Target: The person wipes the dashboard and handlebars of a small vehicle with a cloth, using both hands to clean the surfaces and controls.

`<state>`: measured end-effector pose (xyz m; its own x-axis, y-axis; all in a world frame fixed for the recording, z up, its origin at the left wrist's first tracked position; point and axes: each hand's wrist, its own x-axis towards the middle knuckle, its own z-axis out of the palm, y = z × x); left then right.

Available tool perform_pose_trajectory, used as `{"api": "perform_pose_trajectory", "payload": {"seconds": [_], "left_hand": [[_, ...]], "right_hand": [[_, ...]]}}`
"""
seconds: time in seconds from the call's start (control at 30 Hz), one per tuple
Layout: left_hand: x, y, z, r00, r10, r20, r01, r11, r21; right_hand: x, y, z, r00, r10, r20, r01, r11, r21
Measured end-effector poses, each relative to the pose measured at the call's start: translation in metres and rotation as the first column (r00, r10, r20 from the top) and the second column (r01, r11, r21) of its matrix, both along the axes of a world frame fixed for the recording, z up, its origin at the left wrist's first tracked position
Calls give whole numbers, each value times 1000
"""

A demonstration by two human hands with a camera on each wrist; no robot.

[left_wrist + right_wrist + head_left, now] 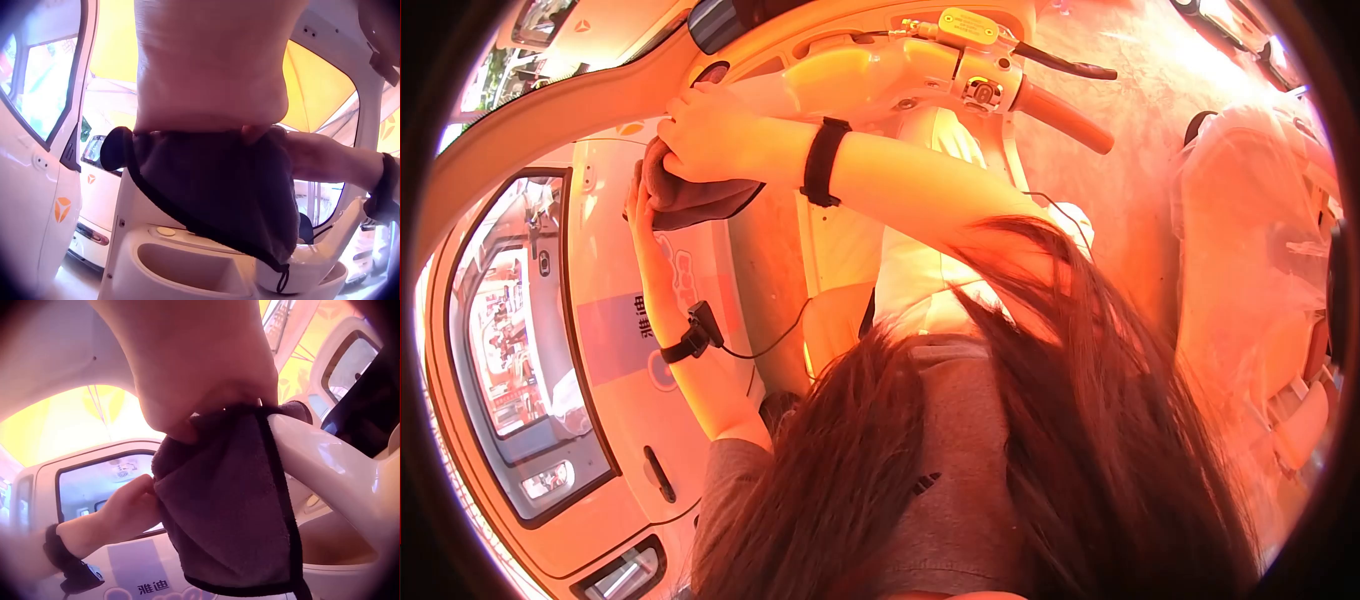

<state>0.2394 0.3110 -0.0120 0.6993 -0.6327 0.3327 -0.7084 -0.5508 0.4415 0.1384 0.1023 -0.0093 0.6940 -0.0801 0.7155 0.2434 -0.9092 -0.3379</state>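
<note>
A dark grey cleaning cloth with black edging hangs between my two hands, in front of the vehicle's pillar. My right hand grips its upper part from above, the thumb showing at the fold in the right wrist view. On the other side my left hand holds the cloth's edge. In the left wrist view the cloth drops in a slanted sheet, a small loop at its lower corner. The back of the left hand hides its own fingers there.
Handlebars with a brown grip and a brake lever stand ahead of me. The door with its window is at left. A plastic-covered seat is at right. An open storage bin sits below the cloth.
</note>
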Motion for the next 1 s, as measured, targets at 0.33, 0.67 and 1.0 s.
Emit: {"api": "perform_pose_trajectory", "payload": {"seconds": [0.33,0.67,1.0], "left_hand": [[-3,-42,-34,736,317,598,-340,937,-78],[95,-33,19,924,249,-291,-122,911,394],[129,-29,-4,653,182,-735,-195,978,70]], "right_hand": [[24,4,8,917,-324,-231,294,943,-156],[41,-41,37,723,77,-686,137,958,252],[64,-49,19,754,166,-636,131,910,393]]}}
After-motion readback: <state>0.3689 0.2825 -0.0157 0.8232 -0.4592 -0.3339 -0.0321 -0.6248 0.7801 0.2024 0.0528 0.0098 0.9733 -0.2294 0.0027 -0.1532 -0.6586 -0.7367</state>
